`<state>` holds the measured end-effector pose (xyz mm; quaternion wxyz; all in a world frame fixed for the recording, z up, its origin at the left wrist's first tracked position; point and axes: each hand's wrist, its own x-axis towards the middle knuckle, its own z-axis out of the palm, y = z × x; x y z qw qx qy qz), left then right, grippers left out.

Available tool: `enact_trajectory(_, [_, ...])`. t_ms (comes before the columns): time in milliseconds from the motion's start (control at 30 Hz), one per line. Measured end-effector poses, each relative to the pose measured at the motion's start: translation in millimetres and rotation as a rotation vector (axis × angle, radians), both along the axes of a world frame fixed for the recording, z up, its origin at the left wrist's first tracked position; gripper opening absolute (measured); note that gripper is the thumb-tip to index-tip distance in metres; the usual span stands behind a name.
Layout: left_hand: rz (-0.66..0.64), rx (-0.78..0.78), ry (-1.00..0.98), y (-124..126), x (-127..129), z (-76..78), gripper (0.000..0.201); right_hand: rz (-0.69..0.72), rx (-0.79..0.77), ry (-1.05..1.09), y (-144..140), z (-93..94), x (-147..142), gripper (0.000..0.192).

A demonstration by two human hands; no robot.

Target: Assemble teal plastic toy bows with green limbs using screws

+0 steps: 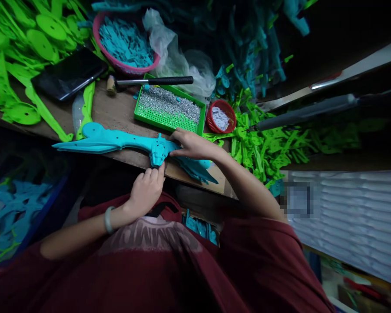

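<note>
Blue piece: while I watch from my distant seat, it lies lengthwise along the near edge of the workbench, its boxy middle turned toward the wearer.
Left hand: I see curled fingers touching the near side of that boxy middle; whether they grip it or merely brace it, I cannot tell.
Right hand: thumb and forefinger are parted at the piece, just right of the middle; I cannot tell whether they pinch anything.
Boxy middle: since both hands meet around it, I judge the step in hand to be steadying and working this section.
Next touch: to my mind it calls for the left fingers to hold the piece firm while the right ones press or adjust precisely.
Green tray: just beyond the right hand, it bears a heap of small silvery pieces, near enough to reach without shifting the blue piece.
Hammer: I see neither hand on it; its handle reaches over the tray's far corner.
Red basket: beside the tray, holding small white pieces.
</note>
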<state>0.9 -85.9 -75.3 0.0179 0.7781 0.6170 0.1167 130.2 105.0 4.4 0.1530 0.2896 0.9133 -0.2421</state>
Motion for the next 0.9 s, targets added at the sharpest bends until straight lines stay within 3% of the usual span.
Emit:
enact_trajectory(167, [-0.051,-0.034,0.026,-13,-2,-10.1,0.044,-0.028,0.067,-0.02,-7,-4.7,2,0.036])
enact_trajectory(300, [-0.029,-0.069,0.001,-11,2,-7.7,0.039,-0.056,0.072,-0.008,-12,-10.9,4,0.035])
enact_trajectory(400, [-0.076,-0.049,-0.02,-11,-3,3.7,0.035,-0.076,0.096,0.101,-19,-3.7,15,0.045])
enact_trajectory(567, [-0.247,0.206,-0.112,8,-45,36.9,0.033,-0.216,0.338,0.247,-56,7.8,57,0.059])
enact_trajectory(667, [-0.327,0.194,-0.141,37,-70,38.7,0.043,-0.311,0.471,0.214,-97,-19.0,85,0.057])
enact_trajectory(800, [-0.508,0.096,-0.154,66,-85,13.0,0.042,-0.482,0.568,0.162,-149,-73.3,110,0.046])
enact_trajectory(900, [-0.565,0.148,-0.116,73,-86,0.9,0.043,-0.477,0.603,0.211,-161,-89.4,121,0.041])
